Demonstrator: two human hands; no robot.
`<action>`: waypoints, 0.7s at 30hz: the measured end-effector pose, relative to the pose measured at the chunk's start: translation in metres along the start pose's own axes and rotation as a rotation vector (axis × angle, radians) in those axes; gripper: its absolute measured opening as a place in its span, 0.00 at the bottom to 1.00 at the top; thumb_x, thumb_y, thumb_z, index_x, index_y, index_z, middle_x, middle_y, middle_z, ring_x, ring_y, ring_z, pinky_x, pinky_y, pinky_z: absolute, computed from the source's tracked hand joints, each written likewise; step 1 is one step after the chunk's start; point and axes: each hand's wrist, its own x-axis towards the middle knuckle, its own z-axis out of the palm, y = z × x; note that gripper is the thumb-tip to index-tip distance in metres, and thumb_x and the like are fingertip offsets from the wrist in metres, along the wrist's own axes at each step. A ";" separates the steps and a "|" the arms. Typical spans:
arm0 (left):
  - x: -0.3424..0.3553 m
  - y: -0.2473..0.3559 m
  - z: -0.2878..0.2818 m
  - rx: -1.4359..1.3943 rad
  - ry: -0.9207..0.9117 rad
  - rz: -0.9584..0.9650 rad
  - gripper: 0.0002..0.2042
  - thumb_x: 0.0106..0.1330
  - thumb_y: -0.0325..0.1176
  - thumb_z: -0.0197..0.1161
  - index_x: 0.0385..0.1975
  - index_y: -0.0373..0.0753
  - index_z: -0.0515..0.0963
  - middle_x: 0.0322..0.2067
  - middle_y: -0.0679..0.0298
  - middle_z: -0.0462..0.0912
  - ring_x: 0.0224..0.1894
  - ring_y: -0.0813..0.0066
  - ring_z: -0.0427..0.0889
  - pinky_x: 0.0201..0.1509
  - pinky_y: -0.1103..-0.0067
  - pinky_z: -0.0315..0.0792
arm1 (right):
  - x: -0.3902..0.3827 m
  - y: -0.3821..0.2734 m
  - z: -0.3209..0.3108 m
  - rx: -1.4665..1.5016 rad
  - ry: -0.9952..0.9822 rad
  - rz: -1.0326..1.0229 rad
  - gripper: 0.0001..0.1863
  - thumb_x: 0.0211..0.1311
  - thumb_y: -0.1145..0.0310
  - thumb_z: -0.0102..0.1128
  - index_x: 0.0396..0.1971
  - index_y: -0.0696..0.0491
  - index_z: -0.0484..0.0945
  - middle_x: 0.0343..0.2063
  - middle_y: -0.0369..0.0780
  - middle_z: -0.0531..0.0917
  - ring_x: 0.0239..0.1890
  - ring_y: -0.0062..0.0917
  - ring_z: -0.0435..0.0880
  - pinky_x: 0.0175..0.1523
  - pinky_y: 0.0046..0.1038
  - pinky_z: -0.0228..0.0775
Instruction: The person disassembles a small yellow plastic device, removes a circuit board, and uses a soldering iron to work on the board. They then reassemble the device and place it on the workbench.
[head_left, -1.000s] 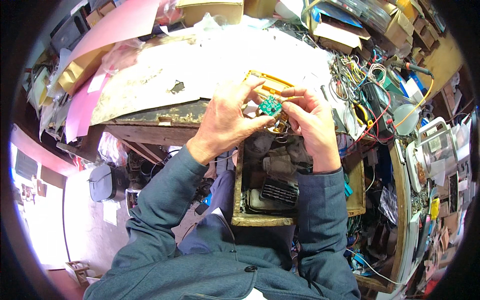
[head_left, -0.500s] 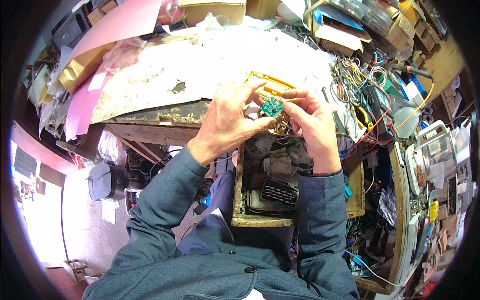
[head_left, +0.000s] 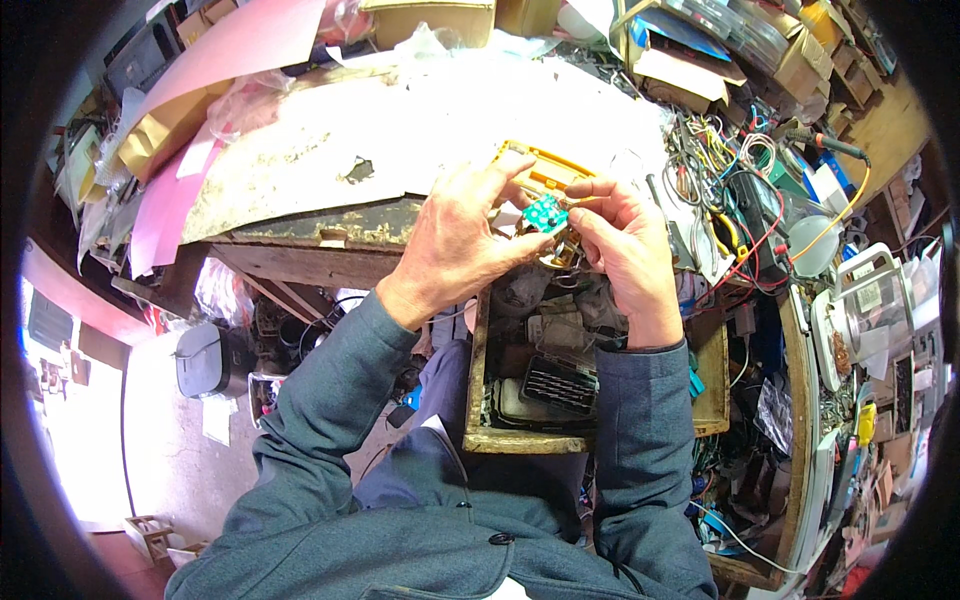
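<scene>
A small green circuit board (head_left: 545,214) is held up over the bench's front edge. My left hand (head_left: 455,235) grips it from the left, thumb along its lower edge and fingers curled above. From the right, the fingertips of my right hand (head_left: 625,240) are pinched at the board's right edge. Just behind sits a yellow plastic case (head_left: 545,168). Brass-coloured metal parts (head_left: 562,252) show beneath the board, partly hidden by my fingers; how they join it I cannot tell.
Below my hands an open wooden drawer (head_left: 530,443) holds a dark case of small bits (head_left: 560,383) and loose parts. Tangled wires (head_left: 700,165) and a soldering iron (head_left: 825,143) lie to the right. Pink sheets (head_left: 230,65) and cardboard boxes (head_left: 430,25) line the far side of the bench.
The circuit board has tilted slightly and now catches more light, looking brighter. Both hands stay in nearly the same place.
</scene>
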 end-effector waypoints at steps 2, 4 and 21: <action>0.000 -0.001 0.001 -0.009 -0.004 0.000 0.39 0.57 0.33 0.85 0.72 0.40 0.78 0.43 0.61 0.90 0.50 0.64 0.85 0.59 0.67 0.79 | 0.000 0.001 -0.001 0.008 -0.003 0.002 0.13 0.75 0.77 0.66 0.56 0.58 0.83 0.33 0.32 0.87 0.25 0.08 0.74 0.29 0.14 0.65; 0.000 -0.001 0.001 -0.012 -0.007 -0.005 0.39 0.57 0.33 0.85 0.72 0.40 0.78 0.44 0.61 0.90 0.50 0.63 0.85 0.59 0.67 0.79 | 0.000 0.001 -0.001 0.012 -0.006 0.003 0.13 0.75 0.77 0.66 0.56 0.58 0.83 0.33 0.33 0.87 0.25 0.08 0.74 0.29 0.14 0.65; 0.002 0.005 -0.003 -0.029 -0.016 -0.044 0.33 0.63 0.33 0.79 0.71 0.38 0.79 0.44 0.58 0.89 0.49 0.61 0.85 0.58 0.66 0.78 | 0.001 0.004 0.001 0.081 0.022 0.000 0.10 0.79 0.67 0.70 0.54 0.53 0.86 0.36 0.32 0.90 0.23 0.05 0.72 0.25 0.11 0.58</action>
